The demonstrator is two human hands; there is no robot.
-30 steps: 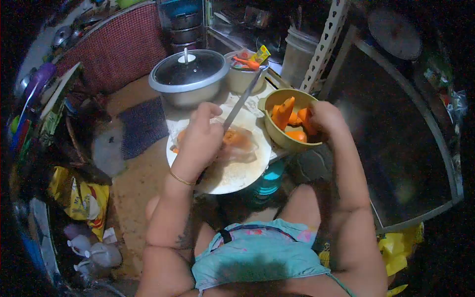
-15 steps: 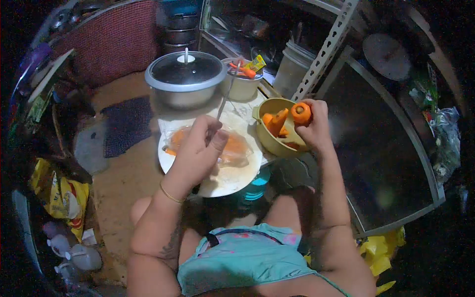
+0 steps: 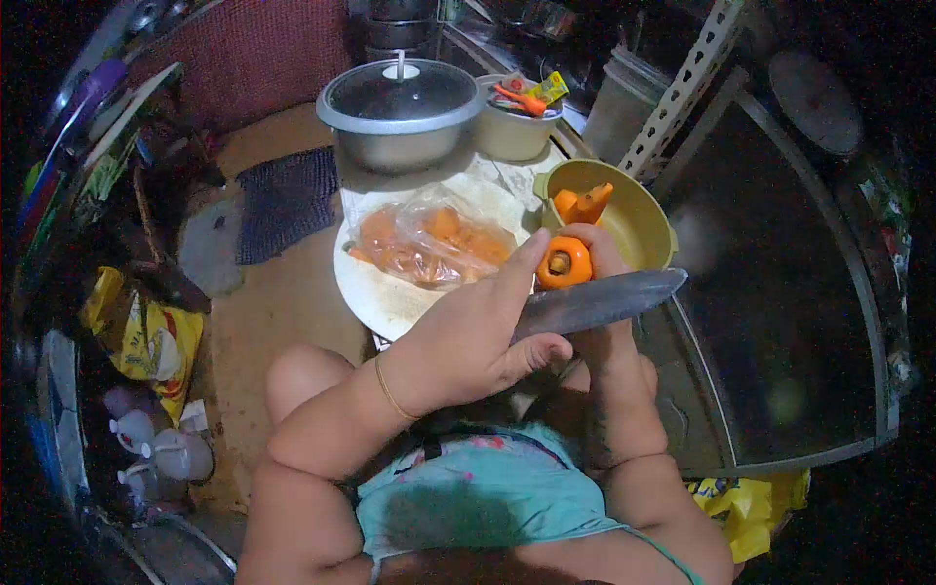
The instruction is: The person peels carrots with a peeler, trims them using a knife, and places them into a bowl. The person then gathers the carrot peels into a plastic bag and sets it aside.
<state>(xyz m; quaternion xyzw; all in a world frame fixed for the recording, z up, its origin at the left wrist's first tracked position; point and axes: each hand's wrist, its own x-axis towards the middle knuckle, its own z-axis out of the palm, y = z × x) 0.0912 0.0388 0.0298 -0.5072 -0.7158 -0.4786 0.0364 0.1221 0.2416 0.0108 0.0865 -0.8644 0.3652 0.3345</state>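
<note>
My left hand (image 3: pixel 473 327) is closed round a knife, its handle hidden in the fingers. The knife's broad grey blade (image 3: pixel 606 304) points right, just below the stem end of an orange carrot (image 3: pixel 579 255). Holding that carrot is my right hand (image 3: pixel 606 252), partly hidden behind the blade. Whether the edge touches the carrot I cannot tell. Behind my left hand a clear plastic bag of orange pieces (image 3: pixel 444 234) lies on a round white board (image 3: pixel 375 302). More carrots (image 3: pixel 588 205) sit in a yellowish pot (image 3: pixel 650 234) beyond my right hand.
A large lidded pot (image 3: pixel 400 122) and a small tub (image 3: pixel 512 135) with packets stand at the back. A perforated metal post (image 3: pixel 682 93) and a dark framed screen panel (image 3: pixel 780 312) are on the right. Plastic jugs (image 3: pixel 180 453) stand low left.
The knife has swung down from upright to nearly level across the carrot. My right hand has brought the carrot from over the pot towards my left hand. The view has shifted.
</note>
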